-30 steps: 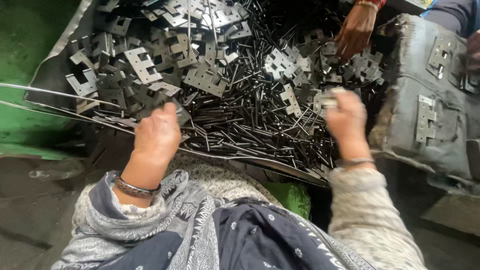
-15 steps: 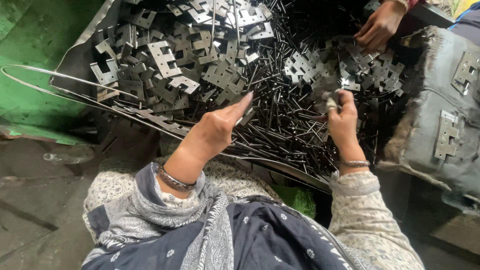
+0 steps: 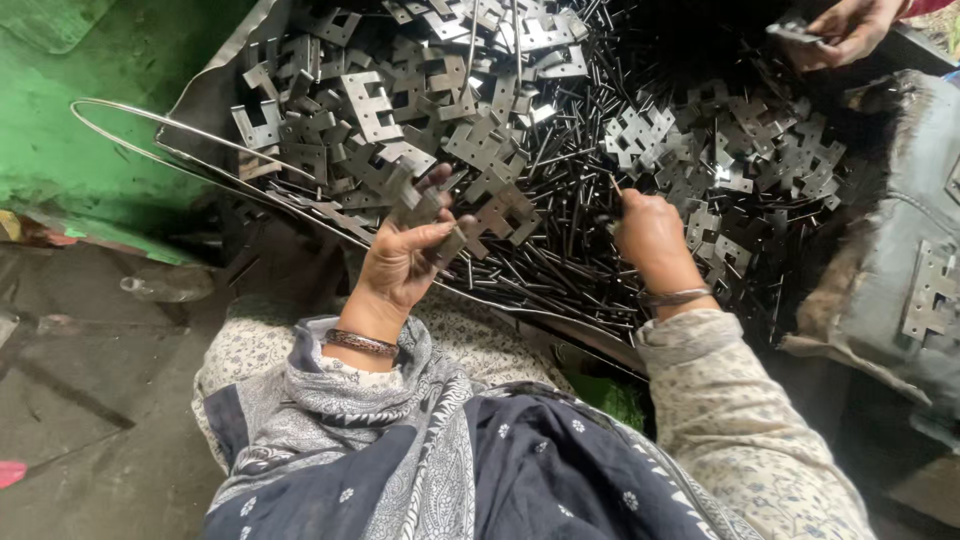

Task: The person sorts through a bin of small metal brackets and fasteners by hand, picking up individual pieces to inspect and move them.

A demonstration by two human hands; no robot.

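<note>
My left hand (image 3: 405,258) is palm up at the near edge of a big heap of metal parts and holds a flat grey hinge leaf (image 3: 428,212) between thumb and fingers. My right hand (image 3: 648,232) is closed over the dark pins and pinches one thin metal pin (image 3: 613,184) that sticks up from its fingers. The heap holds several notched hinge plates (image 3: 372,105) on the left and back, and a mass of thin dark pins (image 3: 560,255) in the middle.
Another person's hand (image 3: 838,32) reaches into the pile at the top right, holding a plate. A grey sack (image 3: 915,250) with hinge plates on it lies at the right. Bent wire loops (image 3: 160,130) run past a green wall at the left.
My left hand has turned palm up and taken a hinge leaf from the pile. My right hand has dropped lower onto the pins and now pinches one.
</note>
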